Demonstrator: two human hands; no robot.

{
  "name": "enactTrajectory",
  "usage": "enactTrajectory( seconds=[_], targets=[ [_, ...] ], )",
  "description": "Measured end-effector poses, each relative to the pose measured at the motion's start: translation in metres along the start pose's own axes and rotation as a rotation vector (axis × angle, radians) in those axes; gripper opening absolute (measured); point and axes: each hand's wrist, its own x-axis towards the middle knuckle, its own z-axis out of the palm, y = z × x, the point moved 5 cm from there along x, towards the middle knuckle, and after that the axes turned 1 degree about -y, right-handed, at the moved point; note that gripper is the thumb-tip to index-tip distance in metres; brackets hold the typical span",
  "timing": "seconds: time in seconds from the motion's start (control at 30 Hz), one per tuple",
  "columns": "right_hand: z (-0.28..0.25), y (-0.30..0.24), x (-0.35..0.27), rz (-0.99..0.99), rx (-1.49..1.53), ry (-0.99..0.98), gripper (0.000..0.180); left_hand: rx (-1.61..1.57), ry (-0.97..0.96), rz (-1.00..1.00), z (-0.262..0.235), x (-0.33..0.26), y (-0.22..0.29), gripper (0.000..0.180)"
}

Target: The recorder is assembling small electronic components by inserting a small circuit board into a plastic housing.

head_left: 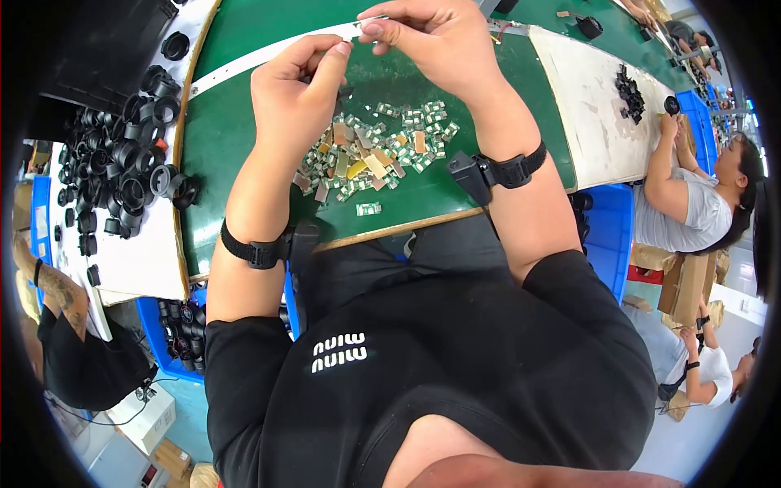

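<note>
Both of my hands are raised over the far part of the green table mat [236, 187], fingertips close together. My right hand [443, 41] pinches a small green-and-white piece [370, 22] that looks like a circuit board. Beside it, my left hand [297, 93] is closed, thumb against forefinger; what it holds, if anything, is too small to make out. Below my hands lies a heap of small circuit boards [423, 154], mixed with tan and brown flat pieces [375, 166]. One circuit board [368, 209] sits apart, nearer the table's front edge.
Many black plastic rings [130, 191] crowd the white surface at left. Blue bins [608, 236] flank me below table height, the left one holding black parts [183, 325]. Small black parts [628, 93] lie on the right-hand surface, where a person [687, 207] works. Others are at both sides.
</note>
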Motion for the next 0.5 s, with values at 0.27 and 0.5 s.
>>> enactTrajectory(
  seconds=[0.27,0.5],
  targets=[
    [0.007,-0.005,-0.004,0.068,-0.004,-0.148,0.014,0.364,0.055,0.188,-0.003,-0.003,0.019,0.010],
    [0.004,-0.021,-0.003,0.057,-0.356,-0.183,0.012,0.457,-0.033,0.251,-0.003,-0.002,0.026,0.009]
  ],
)
